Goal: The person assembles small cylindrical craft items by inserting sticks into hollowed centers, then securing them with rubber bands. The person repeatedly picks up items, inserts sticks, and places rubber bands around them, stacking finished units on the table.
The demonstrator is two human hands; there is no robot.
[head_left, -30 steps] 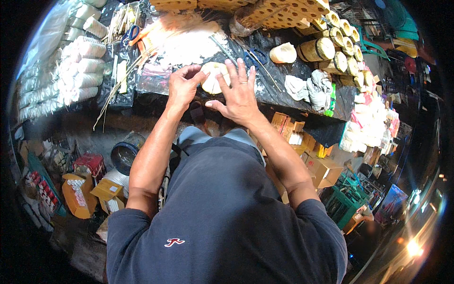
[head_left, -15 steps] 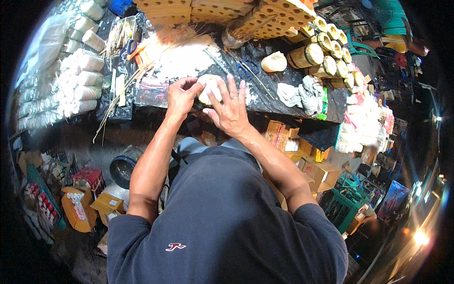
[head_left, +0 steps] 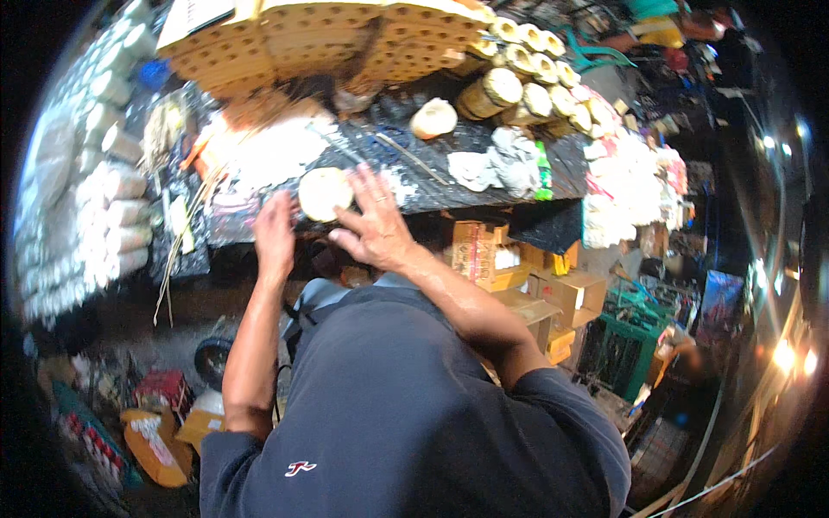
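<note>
A round, pale cream, cylinder-like piece [head_left: 325, 195] stands at the front edge of the black-covered bench, its flat top facing up. My right hand [head_left: 376, 220] lies against its right side, fingers spread and thumb near its lower edge, not gripping it. To the left of the piece, apart from it, my left hand [head_left: 275, 233] is blurred by motion; its fingers look stretched out, with nothing visible in them. A heap of white powder [head_left: 272, 142] lies just behind the piece.
Yellow blocks full of holes [head_left: 319, 52] line the back. A second pale cylinder [head_left: 433, 118], crumpled cloth [head_left: 514, 162] and a green bottle [head_left: 543, 171] lie to the right, with stacked bamboo-like tubes [head_left: 490, 93] behind. White rolls [head_left: 112, 207] pile up left. Cardboard boxes [head_left: 577, 298] stand below.
My left hand has moved off the piece to its left, its pinch undone. The right hand stays at the piece's right side. The whole view has shifted, with the bench sliding left.
</note>
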